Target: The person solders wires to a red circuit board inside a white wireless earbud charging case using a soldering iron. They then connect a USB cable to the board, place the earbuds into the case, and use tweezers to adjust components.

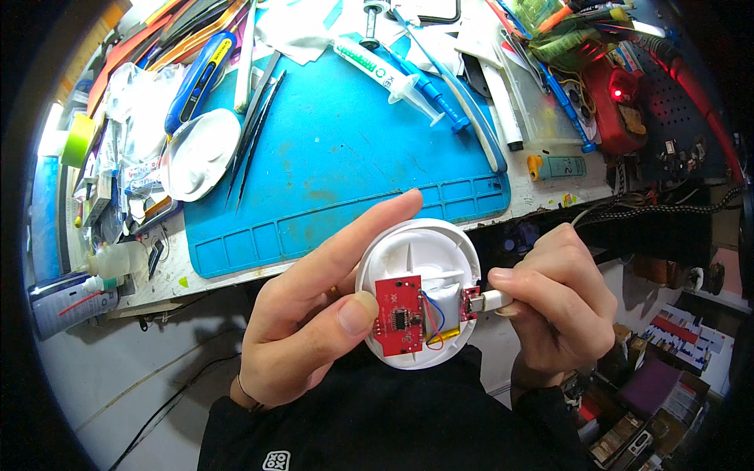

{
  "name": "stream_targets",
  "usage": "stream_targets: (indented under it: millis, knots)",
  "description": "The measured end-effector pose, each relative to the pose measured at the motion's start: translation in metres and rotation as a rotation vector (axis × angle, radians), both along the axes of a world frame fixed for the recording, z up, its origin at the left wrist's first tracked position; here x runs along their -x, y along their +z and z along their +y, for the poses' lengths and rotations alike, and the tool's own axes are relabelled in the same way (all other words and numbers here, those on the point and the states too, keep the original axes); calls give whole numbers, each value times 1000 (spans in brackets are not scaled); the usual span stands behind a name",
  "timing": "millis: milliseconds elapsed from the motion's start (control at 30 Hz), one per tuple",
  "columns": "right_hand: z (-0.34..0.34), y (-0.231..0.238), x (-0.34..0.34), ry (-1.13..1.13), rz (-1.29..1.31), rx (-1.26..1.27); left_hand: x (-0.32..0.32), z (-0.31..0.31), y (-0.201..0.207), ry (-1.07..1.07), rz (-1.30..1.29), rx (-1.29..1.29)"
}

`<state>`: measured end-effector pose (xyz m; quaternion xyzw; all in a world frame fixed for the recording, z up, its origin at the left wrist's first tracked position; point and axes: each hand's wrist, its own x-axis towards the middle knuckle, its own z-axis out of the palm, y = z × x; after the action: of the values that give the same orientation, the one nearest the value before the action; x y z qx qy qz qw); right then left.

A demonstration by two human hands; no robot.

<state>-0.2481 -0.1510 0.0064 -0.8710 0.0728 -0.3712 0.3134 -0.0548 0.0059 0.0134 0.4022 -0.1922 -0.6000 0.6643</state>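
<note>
My left hand (pixel 302 326) grips a round white plastic housing (pixel 386 259) just in front of the bench edge, its thumb pressing by the edge of a red circuit board (pixel 393 295). Beside that board sits a silvery-white battery pouch (pixel 446 302) with yellow tape, and thin blue and red wires run near it. At the housing's right rim is a smaller red board (pixel 470 304) with a metal port. Between thumb and fingers, my right hand (pixel 564 302) pinches a white cable plug (pixel 495 300) against that port; whether it is fully seated I cannot tell.
A blue work mat (pixel 314 173) covers the bench. On it lie dark tweezers (pixel 259 137), a white round cover (pixel 203 157) and a syringe (pixel 381 71). A blue utility knife (pixel 200 82) lies left. At right are a marker (pixel 503 106) and a red device (pixel 616 102) with a lit lamp.
</note>
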Motion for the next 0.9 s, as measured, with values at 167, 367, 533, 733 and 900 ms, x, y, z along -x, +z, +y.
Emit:
stream_targets:
  millis: [167, 367, 533, 733, 900]
  knots:
    - [2, 2, 2, -33, 26, 24, 3, 0, -4, 29, 9, 29]
    - [0, 1, 1, 30, 14, 28, -3, 1, -6, -23, 30, -20]
    - [2, 2, 0, -12, 51, 10, 1, 0, -7, 18, -18, -5]
    - [6, 0, -2, -52, 48, 42, 3, -2, -11, 85, 8, 16]
    - [12, -5, -7, -105, 27, 125, 0, -1, -13, 35, -306, 45]
